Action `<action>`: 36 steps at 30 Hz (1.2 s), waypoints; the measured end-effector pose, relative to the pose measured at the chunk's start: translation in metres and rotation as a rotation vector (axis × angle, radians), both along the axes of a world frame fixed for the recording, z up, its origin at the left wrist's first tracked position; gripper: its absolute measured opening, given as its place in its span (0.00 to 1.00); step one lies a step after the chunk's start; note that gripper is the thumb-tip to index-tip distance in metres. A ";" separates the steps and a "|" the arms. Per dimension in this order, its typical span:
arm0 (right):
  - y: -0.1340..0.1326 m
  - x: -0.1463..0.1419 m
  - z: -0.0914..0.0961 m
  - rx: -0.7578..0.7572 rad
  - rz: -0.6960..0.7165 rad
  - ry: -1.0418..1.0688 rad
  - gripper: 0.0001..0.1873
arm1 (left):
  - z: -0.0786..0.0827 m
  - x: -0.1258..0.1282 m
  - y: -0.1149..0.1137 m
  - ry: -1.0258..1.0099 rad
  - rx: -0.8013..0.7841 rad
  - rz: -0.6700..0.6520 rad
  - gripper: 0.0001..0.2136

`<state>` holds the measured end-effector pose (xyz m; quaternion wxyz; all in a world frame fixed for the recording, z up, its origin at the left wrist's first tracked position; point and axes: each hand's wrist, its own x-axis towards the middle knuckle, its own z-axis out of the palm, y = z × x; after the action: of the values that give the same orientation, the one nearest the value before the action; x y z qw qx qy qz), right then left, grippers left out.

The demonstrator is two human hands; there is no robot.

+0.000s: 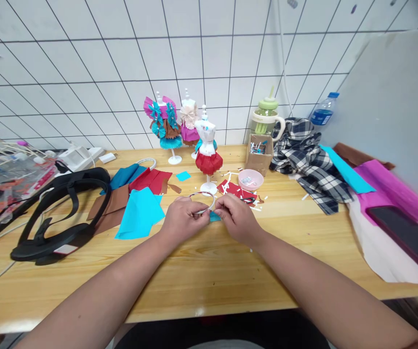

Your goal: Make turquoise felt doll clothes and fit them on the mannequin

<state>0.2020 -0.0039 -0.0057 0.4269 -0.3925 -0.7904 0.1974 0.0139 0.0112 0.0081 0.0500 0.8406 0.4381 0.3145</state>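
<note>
My left hand point(183, 214) pinches a thin white ring point(212, 198) that looks like a narrow roll of tape. My right hand point(238, 217) is closed just to its right, fingertips pressed together near the ring's edge; what they hold is too small to make out. A small teal piece of crepe paper point(215, 216) shows between and below the hands. Right behind them stands a white mini dress form point(206, 133) with a puffy red paper skirt point(209, 163) on it.
Two dressed forms point(165, 121) stand near the wall. Left are paper sheets point(139, 213) and a black headset point(63, 218). Right are a pink bowl point(250, 180), red paper with white scraps point(236, 190), a cardboard box point(259, 157), plaid cloth point(299, 150) and a phone point(409, 237).
</note>
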 end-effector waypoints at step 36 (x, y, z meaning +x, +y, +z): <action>0.017 -0.009 -0.015 -0.511 0.052 0.361 0.09 | 0.000 0.001 0.006 -0.060 -0.229 -0.062 0.10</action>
<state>0.1934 0.0126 -0.0203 0.4428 -0.4252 -0.6365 0.4669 0.0149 0.0170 0.0079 0.1684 0.8329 0.4432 0.2856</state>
